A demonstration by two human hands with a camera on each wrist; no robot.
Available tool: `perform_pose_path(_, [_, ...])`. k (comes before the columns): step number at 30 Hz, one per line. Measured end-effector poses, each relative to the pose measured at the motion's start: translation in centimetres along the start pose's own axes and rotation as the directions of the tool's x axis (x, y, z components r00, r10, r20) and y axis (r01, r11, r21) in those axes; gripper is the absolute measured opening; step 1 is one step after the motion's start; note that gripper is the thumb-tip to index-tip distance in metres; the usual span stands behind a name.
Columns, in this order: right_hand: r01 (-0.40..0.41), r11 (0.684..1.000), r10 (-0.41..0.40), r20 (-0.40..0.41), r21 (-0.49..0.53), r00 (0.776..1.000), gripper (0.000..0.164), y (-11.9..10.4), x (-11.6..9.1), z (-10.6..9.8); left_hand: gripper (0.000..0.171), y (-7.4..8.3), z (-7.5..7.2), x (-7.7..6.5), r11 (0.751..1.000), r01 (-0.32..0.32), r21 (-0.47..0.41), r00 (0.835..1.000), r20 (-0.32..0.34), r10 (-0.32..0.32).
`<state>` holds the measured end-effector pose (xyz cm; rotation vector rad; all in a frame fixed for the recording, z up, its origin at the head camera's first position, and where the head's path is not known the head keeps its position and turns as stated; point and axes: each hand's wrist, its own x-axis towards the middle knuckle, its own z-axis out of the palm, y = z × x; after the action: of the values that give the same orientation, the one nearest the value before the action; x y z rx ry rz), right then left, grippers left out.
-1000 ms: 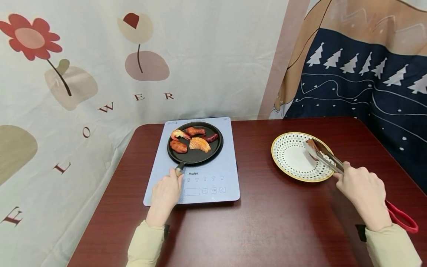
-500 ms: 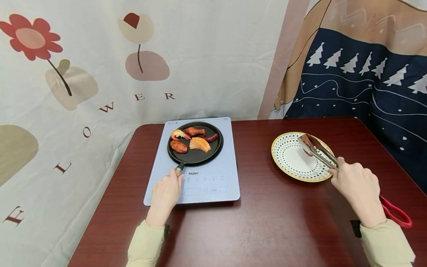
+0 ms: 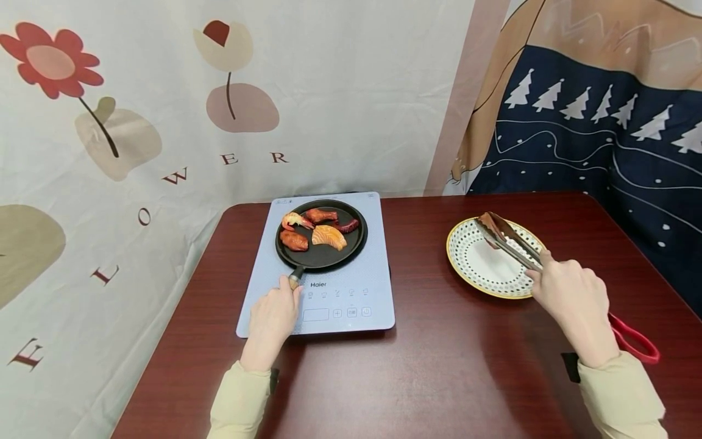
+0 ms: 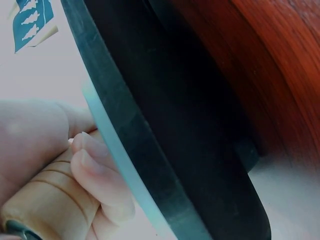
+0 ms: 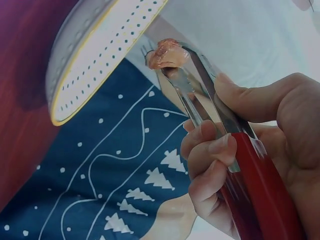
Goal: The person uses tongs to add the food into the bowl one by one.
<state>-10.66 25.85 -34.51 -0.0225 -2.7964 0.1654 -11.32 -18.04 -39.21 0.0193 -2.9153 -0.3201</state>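
Note:
My left hand (image 3: pixel 274 314) grips the wooden handle (image 4: pixel 52 202) of a black frying pan (image 3: pixel 351 250) on an induction cooktop (image 3: pixel 379 280). In the pan lie a shrimp (image 3: pixel 295 221), a drumstick (image 3: pixel 322 215), a chicken wing (image 3: pixel 294 240), a salmon slice (image 3: pixel 329 237) and a dark red tentacle-like piece (image 3: pixel 348 227). My right hand (image 3: pixel 573 299) holds red-handled metal tongs (image 5: pixel 260 187), thumb on one arm and fingers curled round the other. A brown piece of meat (image 5: pixel 169 55) is pinched at their tips, over the far left part of a dotted white plate (image 3: pixel 466 259).
The dark red wooden table (image 3: pixel 439 360) spans the space between cooktop and plate. Behind it hangs a printed cloth (image 3: pixel 356 97) with flowers and letters, and at right a navy part (image 3: pixel 548 146) with white trees.
My right hand has moved left and slightly away from me. The tongs and meat have gone from the plate's right side toward its far left rim. The left hand and pan stay put.

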Motion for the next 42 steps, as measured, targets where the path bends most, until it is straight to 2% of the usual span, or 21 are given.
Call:
perform_pose_path(5, [0.019,1.0,-0.019,-0.015,0.012,1.0,0.032,-0.9,0.4,0.0,0.03,0.0,0.0,0.1,1.0,0.006,0.0,1.0,0.01,-0.006])
perform_pose_path(13, [0.055,0.998,-0.055,-0.018,0.018,0.998,0.04,-3.1,1.0,0.0,0.03,0.0,-0.1,0.0,1.0,0.004,-0.004,1.0,0.013,-0.004])
perform_pose_path(16, [0.087,0.996,-0.086,-0.043,0.017,0.995,0.04,-4.1,1.3,0.0,0.03,0.0,-0.1,0.0,1.0,0.008,-0.004,1.0,0.016,-0.008])
perform_pose_path(21, [0.184,0.983,-0.182,-0.14,0.001,0.973,0.036,-6.0,1.8,0.4,0.03,0.0,-0.2,-0.1,1.0,0.002,-0.002,1.0,0.008,-0.002])
perform_pose_path(28, [0.245,0.97,-0.241,-0.163,0.005,0.957,0.033,-8.6,2.4,0.7,0.03,0.0,-0.1,-0.1,1.0,-0.01,0.006,1.0,-0.01,0.01])
perform_pose_path(33, [0.304,0.953,-0.297,-0.214,-0.001,0.931,0.03,-10.6,2.9,1.2,0.03,0.0,-0.1,-0.1,1.0,-0.003,0.004,1.0,-0.001,0.003])
perform_pose_path(42, [0.353,0.936,-0.344,-0.187,0.015,0.92,0.035,-14.4,3.3,1.6,0.03,0.1,-0.1,0.0,1.0,-0.006,-0.002,1.0,-0.01,0.006])
